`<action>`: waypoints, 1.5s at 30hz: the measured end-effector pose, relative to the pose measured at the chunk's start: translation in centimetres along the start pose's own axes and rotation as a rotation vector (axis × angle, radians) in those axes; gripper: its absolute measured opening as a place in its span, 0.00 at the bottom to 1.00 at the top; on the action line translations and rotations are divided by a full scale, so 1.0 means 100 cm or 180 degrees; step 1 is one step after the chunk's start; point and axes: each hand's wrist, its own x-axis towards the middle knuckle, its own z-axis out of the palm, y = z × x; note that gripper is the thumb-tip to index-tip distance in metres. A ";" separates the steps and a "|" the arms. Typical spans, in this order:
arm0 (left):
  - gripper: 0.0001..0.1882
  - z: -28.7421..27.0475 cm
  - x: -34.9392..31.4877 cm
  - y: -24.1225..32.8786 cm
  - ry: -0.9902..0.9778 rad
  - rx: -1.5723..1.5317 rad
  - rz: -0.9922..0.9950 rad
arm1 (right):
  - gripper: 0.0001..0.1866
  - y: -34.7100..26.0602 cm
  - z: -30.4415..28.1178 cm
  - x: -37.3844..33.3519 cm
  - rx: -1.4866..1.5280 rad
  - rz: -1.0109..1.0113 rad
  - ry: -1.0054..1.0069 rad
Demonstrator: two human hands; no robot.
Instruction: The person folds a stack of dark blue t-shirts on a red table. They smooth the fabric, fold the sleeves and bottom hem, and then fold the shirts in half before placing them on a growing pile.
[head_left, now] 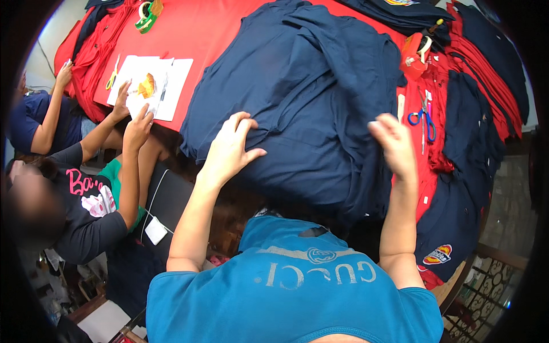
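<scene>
Navy garment (303, 97) lies spread on the red tabletop (197, 28), laid out but apparently not yet smoothed; left hand (231, 150) over its near left part, thumb and fingers apart; right hand (396, 146) blurred, grip impossible to tell.

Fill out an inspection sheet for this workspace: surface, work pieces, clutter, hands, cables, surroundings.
Surface: red tabletop, mostly covered.
Work pieces: navy garment cloth, spread out and wrinkled.
Clutter: yellow-handled scissors, white papers, green tape dispenser, red tape dispenser, blue-handled scissors, stacked navy and red clothing.
Hands: left hand open at the cloth; right hand blurred, by the cloth's right side; contact unclear for both.
Cables: white cable at left, by a white block.
Surroundings: person in black shirt and person in navy at left; patterned metal grille lower right.
</scene>
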 end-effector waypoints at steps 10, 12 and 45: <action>0.06 -0.121 -0.094 -0.047 0.1598 -0.3941 -0.1185 | 0.11 -0.002 -0.050 -0.194 0.1724 -0.0127 0.1556; 0.09 -0.157 -0.117 -0.047 0.1044 -0.4580 -0.0913 | 0.16 -0.019 -0.068 -0.215 0.2203 -0.1148 0.1129; 0.23 -0.065 -0.129 -0.126 -0.0170 -0.4253 -0.1697 | 0.23 0.048 -0.024 -0.190 0.2536 0.0310 0.1100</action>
